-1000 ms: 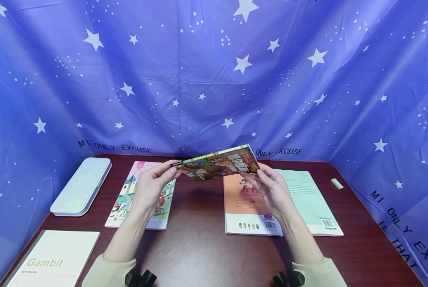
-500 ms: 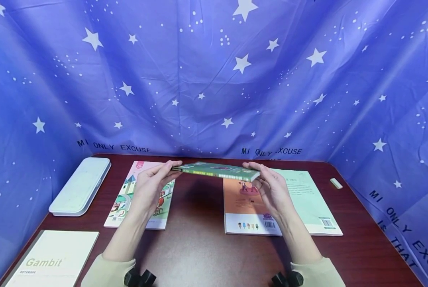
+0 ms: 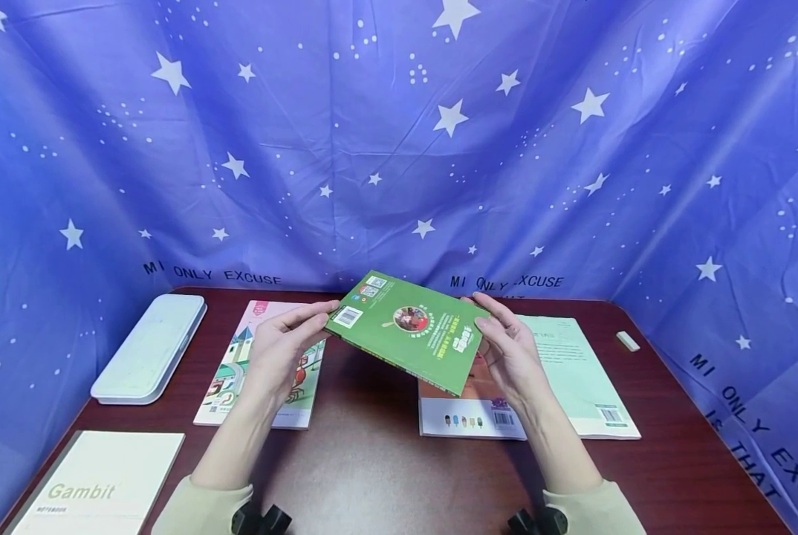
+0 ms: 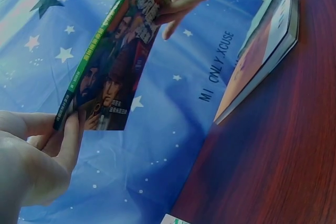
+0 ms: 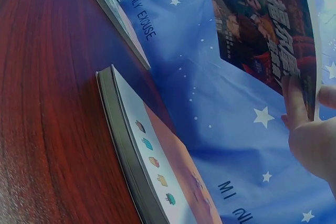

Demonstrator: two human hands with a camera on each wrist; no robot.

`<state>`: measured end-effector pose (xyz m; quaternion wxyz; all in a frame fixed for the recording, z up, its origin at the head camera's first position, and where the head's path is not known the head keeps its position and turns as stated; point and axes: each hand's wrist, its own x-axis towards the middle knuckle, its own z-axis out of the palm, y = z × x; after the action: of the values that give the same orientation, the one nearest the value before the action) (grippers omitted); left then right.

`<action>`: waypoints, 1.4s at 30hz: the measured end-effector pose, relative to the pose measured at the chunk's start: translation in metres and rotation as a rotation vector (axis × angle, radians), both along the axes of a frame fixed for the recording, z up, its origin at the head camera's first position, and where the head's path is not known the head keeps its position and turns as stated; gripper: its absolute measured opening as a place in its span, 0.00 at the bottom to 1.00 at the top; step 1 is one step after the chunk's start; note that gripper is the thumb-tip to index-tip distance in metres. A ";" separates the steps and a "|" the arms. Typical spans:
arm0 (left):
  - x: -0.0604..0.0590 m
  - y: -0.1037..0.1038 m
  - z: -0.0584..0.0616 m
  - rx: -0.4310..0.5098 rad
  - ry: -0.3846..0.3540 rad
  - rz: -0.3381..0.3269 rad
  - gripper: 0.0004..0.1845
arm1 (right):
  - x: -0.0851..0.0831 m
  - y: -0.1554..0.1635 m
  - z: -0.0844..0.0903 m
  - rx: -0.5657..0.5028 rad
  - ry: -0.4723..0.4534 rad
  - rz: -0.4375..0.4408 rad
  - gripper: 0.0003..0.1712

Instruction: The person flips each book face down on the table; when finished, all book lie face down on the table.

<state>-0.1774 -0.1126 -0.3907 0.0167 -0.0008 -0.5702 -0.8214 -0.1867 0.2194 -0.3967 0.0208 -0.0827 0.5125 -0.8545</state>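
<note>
A thin paperback book [image 3: 399, 334] is held up above the table, its green back cover tilted toward the head camera. Its dark illustrated front cover [image 4: 118, 61] faces away and shows in both wrist views. My left hand [image 3: 281, 345] pinches the book's left corner between thumb and fingers. At the opposite end, my right hand [image 3: 513, 353] pinches the right edge, thumb on one cover and fingers on the other. Below and behind the right hand lies an orange and white book [image 3: 469, 416], partly hidden by the green one. A pink and green picture book [image 3: 238, 386] lies under the left forearm.
A white pencil case [image 3: 148, 349] stands at the back left, with a cream notebook [image 3: 98, 483] in front of it. On the right lie a pale green book [image 3: 582, 379] and a small white eraser [image 3: 628, 342]. A blue starred curtain [image 3: 399, 148] encloses the table.
The book has turned over in my hands. Its dark front cover faced the head camera first, then the spine, and now the green back cover does. Both hands keep their grip.
</note>
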 end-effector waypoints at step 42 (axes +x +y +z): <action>-0.002 -0.001 -0.002 0.018 -0.041 -0.410 0.42 | 0.002 0.006 -0.001 0.167 -0.143 0.396 0.52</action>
<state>-0.1795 -0.1139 -0.3927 -0.1624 -0.1000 -0.5508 -0.8126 -0.1851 0.2252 -0.3975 0.2312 -0.1188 0.5526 -0.7919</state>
